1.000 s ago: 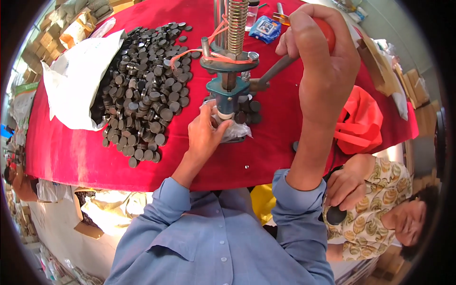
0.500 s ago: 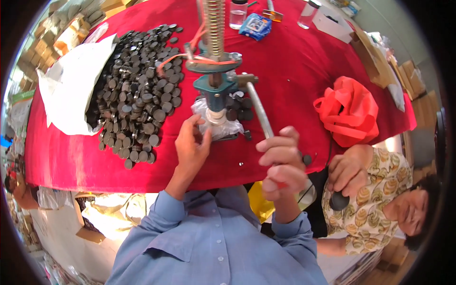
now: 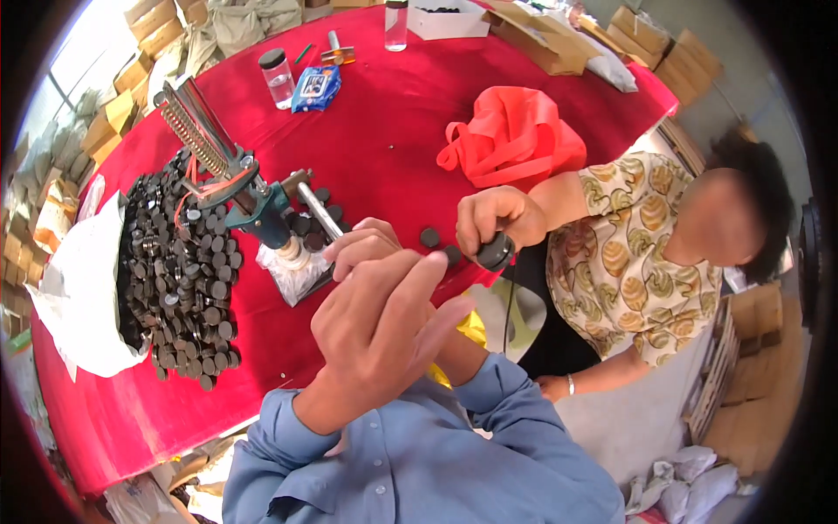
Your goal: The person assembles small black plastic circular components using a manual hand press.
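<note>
A green hand press [image 3: 272,229] with an upright spring stands at left on the red-covered table. Clear plastic film [image 3: 292,275] lies under its ram. From the press a metal lever [image 3: 319,212] slants down to my right hand [image 3: 362,243], whose fingers curl at the lever's end; the palm is hidden behind my left hand [image 3: 371,319]. My left hand is raised in front of it, fingers stretched toward the co-worker's side, thumb apart, with nothing seen in it. The co-worker's hand [image 3: 502,217] holds a black round cap [image 3: 496,251] just beyond my left fingertips.
Many black discs [image 3: 188,288] spill from a white sack [image 3: 83,297] at left. A red cloth bag [image 3: 515,140] lies at far right of the table. A jar [image 3: 278,80], a blue packet [image 3: 316,89] and a white box [image 3: 449,22] stand at the back. The co-worker sits at right.
My left hand has left the press base and moved right, across my right hand. The co-worker's hand has come toward it with the cap. The view has turned rightward.
</note>
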A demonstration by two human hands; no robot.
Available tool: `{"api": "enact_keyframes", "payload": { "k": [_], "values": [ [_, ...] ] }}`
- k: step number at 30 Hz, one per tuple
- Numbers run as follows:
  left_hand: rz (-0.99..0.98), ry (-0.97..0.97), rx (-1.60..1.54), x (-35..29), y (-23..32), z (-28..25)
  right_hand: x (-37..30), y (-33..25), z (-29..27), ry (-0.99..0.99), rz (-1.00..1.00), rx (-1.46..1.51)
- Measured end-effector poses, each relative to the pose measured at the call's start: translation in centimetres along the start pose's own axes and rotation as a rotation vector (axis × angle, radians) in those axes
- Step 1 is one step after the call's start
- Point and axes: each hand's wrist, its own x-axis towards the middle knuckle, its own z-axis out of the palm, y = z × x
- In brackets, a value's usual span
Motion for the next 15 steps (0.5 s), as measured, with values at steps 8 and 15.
{"api": "enact_keyframes", "payload": {
  "k": [8, 15],
  "values": [
    [0.059, -0.121, 0.317, 3.6, 1.8, 1.5, 8.4, -1.4, 1.3, 0.083, -0.043, -0.105],
    [0.047, -0.123, 0.188, 2.6, 0.2, 1.7, 16.2, 1.3, 4.1, 0.051, 0.062, -0.007]
  ]
}}
